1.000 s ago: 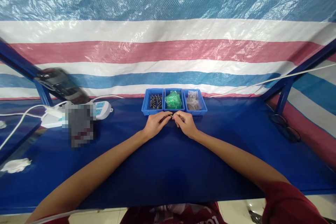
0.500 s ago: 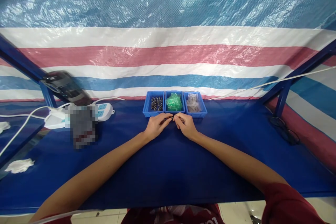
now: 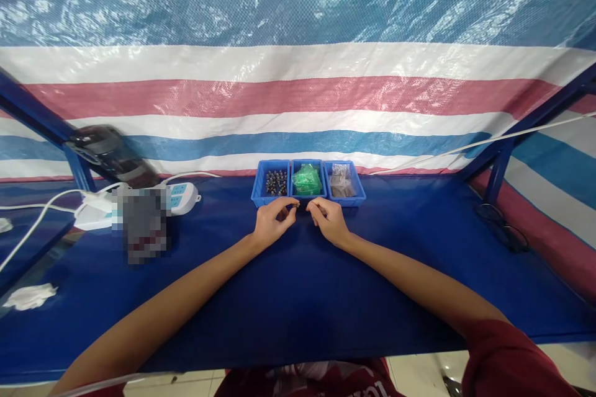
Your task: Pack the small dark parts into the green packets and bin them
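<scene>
Thumb and forefinger of my left hand (image 3: 274, 222) pinch a small metal part (image 3: 297, 204) just in front of the bins. My right hand (image 3: 329, 222) is closed a short way to the right, fingertips together; what it holds, if anything, is too small to make out. Behind my hands three blue bins stand side by side: the left bin (image 3: 259, 188) has many small dark metal parts (image 3: 276, 183), the middle one green plastic bags (image 3: 307, 180), and the right bin (image 3: 356, 201) clear bags of small items (image 3: 341, 180).
A white power strip (image 3: 185, 198) with cables and a blurred dark object (image 3: 145, 223) lie at the left, a dark bottle (image 3: 116, 155) behind them. Crumpled tissue (image 3: 30, 296) is at far left, glasses (image 3: 501, 227) at far right. Blue frame bars rise at both sides.
My left hand has moved slightly left, away from my right hand, so a gap now shows between the fingertips. The small metal part stays with my left fingers.
</scene>
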The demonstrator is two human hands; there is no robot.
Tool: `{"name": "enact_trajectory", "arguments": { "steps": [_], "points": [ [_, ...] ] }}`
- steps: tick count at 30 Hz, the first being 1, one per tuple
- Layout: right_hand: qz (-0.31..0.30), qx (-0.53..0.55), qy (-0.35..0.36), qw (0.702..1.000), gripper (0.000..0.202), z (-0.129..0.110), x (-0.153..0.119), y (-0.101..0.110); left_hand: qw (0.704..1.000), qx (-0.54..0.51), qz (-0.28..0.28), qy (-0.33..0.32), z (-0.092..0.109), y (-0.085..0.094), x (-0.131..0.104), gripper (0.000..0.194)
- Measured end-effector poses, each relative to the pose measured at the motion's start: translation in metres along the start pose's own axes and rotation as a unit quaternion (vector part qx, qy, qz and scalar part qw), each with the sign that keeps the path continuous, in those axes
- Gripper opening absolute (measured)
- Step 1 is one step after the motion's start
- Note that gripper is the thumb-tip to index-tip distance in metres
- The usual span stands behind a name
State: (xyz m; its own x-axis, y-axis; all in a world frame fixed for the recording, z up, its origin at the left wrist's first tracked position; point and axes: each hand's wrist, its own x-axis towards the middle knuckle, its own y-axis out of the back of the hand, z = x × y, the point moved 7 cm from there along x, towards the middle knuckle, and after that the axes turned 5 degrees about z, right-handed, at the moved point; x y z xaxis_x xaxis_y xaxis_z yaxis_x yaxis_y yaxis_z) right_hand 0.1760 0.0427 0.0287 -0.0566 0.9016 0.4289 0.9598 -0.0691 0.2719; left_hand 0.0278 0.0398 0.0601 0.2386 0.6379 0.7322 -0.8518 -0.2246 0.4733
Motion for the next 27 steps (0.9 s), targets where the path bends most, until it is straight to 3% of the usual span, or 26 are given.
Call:
{"name": "enact_trajectory", "arguments": {
  "steps": [16,27],
  "points": [
    [-0.008,-0.006,0.006,1.000,0.032,0.000,0.001,-0.002,0.998,-0.005,-0.058,-0.037,0.002,-0.008,0.000,0.026],
    [-0.019,0.024,0.011,0.999,0.024,-0.004,0.000,-0.004,0.999,0.000,-0.050,0.009,-0.013,-0.010,-0.006,0.024]
  ]
}}
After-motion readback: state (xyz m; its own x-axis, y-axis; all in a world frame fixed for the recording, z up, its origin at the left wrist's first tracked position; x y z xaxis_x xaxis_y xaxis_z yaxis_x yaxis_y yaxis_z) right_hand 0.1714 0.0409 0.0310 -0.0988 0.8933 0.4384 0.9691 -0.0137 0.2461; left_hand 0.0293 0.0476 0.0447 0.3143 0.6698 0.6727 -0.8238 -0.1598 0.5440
